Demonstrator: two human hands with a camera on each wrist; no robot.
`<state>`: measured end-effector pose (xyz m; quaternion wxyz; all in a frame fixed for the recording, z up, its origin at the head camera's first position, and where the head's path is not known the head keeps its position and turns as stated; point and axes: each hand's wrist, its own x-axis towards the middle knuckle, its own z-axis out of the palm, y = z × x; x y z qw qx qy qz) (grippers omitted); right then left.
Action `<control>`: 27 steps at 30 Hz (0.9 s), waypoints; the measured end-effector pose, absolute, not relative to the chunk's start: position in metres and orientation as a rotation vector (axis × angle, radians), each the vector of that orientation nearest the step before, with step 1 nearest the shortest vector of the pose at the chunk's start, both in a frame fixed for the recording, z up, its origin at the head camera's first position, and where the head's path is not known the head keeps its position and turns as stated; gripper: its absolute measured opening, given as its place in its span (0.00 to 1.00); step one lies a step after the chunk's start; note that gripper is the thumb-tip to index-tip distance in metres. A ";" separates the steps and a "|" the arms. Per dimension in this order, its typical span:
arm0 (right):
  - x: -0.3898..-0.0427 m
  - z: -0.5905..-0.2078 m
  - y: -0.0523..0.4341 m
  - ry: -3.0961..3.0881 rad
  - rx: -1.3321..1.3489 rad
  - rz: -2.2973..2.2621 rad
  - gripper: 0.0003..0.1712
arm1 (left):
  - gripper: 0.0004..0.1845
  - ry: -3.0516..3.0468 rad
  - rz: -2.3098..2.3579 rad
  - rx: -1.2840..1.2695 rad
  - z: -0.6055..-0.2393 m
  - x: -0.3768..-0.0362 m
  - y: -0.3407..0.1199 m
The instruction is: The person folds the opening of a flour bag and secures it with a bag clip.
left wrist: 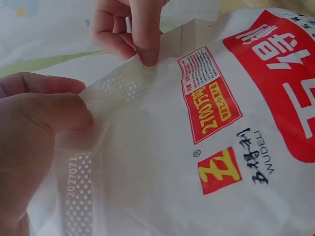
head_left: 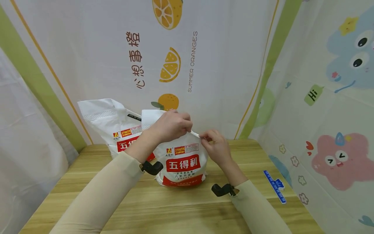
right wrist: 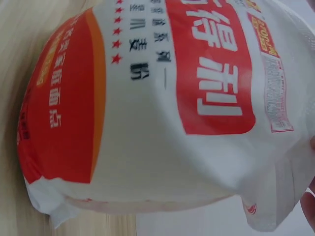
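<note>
A white flour bag [head_left: 182, 175] with a red label stands upright on the wooden table, its top raised between both hands. My left hand [head_left: 172, 126] pinches the top edge near the middle; in the left wrist view the thumb of that hand [left wrist: 29, 123] presses the folded edge against the fingers. The right hand [head_left: 217, 148] pinches the same edge closer to its right corner. Both hands sit close together on the flour bag [left wrist: 147, 162] in that view. The right wrist view shows mostly the front of the flour bag [right wrist: 142, 152], with only some fingertips [right wrist: 309, 206] at the border.
Behind and to the left stands a second flour bag [head_left: 100, 113], its top slanting up, with a black slotted strip [head_left: 134, 117] along its upper edge. A blue bag clip [head_left: 274, 187] lies on the table [head_left: 163, 211] at the right. Printed curtains surround the table.
</note>
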<state>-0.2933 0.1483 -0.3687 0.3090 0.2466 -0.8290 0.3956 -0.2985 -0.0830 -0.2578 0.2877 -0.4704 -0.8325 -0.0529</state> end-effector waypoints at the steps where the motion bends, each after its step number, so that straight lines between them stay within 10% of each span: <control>1: -0.293 -0.368 0.148 -2.200 0.645 1.041 0.03 | 0.07 -2.210 -0.140 -1.265 -0.258 -0.299 -0.083; 27: -0.294 -0.362 0.135 -2.258 0.637 1.020 0.09 | 0.08 -2.308 -0.080 -1.207 -0.255 -0.293 -0.090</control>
